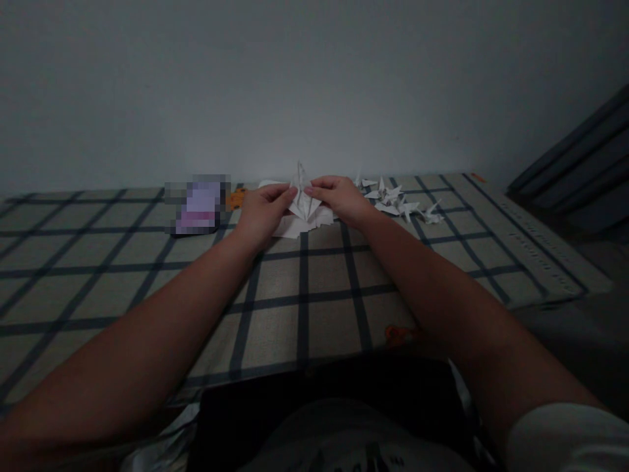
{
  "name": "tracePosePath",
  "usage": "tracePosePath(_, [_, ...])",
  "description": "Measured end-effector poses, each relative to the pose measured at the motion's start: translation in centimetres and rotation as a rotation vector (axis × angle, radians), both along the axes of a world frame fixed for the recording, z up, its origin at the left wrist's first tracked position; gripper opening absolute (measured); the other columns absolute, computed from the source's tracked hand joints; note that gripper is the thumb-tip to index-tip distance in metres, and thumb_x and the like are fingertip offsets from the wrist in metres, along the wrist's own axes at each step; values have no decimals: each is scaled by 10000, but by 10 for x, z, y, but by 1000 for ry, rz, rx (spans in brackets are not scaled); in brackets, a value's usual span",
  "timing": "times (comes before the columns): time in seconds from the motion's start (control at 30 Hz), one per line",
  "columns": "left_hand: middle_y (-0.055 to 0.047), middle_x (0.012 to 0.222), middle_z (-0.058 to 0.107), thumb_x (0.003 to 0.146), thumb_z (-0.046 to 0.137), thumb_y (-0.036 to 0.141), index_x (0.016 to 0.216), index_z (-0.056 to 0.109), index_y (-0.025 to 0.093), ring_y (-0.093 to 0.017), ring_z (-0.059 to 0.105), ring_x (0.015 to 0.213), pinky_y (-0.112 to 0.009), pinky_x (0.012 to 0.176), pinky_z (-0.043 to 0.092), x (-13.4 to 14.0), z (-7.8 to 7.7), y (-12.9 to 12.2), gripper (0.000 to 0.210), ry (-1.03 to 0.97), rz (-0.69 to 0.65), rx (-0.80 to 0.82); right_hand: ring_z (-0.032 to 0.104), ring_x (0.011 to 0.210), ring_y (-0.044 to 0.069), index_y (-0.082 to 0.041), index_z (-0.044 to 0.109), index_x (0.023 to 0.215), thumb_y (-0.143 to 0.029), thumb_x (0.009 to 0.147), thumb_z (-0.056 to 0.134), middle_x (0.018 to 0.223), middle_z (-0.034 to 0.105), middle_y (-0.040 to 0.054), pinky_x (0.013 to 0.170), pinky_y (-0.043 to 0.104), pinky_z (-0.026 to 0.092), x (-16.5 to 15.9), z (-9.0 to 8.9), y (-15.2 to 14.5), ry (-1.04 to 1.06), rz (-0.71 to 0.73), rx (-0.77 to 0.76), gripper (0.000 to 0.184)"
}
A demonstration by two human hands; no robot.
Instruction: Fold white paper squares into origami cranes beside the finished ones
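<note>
Between my two hands is a partly folded white paper [305, 202], diamond-shaped with a narrow point standing up at the top. My left hand [264, 208] pinches its left side between thumb and fingers. On the opposite side, the thumb and fingers of my right hand [343, 196] close on the paper's right edge. Below the folded piece, several loose white paper sheets [289, 227] lie on the checked cloth. To the right of my right hand sits a cluster of folded white paper cranes [390, 196].
A phone [199, 206] with a lit, blurred screen rests left of my left hand. The checked tablecloth [275, 328] covers the table, which meets a plain wall [304, 85] at the back. Dark slatted shapes [580, 157] stand at the far right.
</note>
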State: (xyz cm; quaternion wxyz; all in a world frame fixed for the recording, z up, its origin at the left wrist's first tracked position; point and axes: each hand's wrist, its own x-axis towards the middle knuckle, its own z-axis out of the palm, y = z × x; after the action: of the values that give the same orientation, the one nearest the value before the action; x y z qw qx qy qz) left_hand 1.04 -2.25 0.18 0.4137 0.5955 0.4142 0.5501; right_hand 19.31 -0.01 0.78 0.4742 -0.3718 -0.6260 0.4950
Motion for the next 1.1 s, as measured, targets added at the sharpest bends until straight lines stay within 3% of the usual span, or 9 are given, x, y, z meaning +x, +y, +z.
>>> tracePosePath(0.17, [-81, 930, 786, 758, 799, 511, 956, 806, 178, -178, 694, 773, -301, 745, 562, -1, -3, 2, 387, 13, 30, 18, 547, 637, 107, -150, 718, 816, -335, 787, 780, 738, 676, 13, 576, 228, 423, 0, 3, -2, -14, -41, 4, 197])
tracePosePath(0.57, [-74, 869, 776, 740, 805, 489, 904, 800, 168, -183, 673, 749, -286, 684, 529, -1, 2, -1, 360, 75, 88, 29, 556, 676, 111, -163, 697, 813, -364, 761, 790, 767, 681, 6, 630, 233, 452, -3, 0, -2, 9, -30, 69, 227])
tracePosePath(0.93, [-20, 736, 717, 667, 852, 332, 796, 757, 149, -121, 618, 632, -236, 619, 497, 1, 0, 4, 243, -62, 83, -19, 574, 628, 88, -146, 689, 854, -225, 782, 779, 725, 676, -14, 601, 203, 467, -4, 3, -3, 87, 5, -79, 139])
tracePosePath(1.1, [-14, 726, 706, 684, 846, 343, 790, 755, 151, -105, 582, 607, -222, 588, 465, 2, 2, 0, 238, -40, 100, 12, 581, 653, 94, -150, 693, 845, -266, 790, 796, 749, 689, 5, 577, 195, 454, -3, 2, -1, 43, -42, -36, 165])
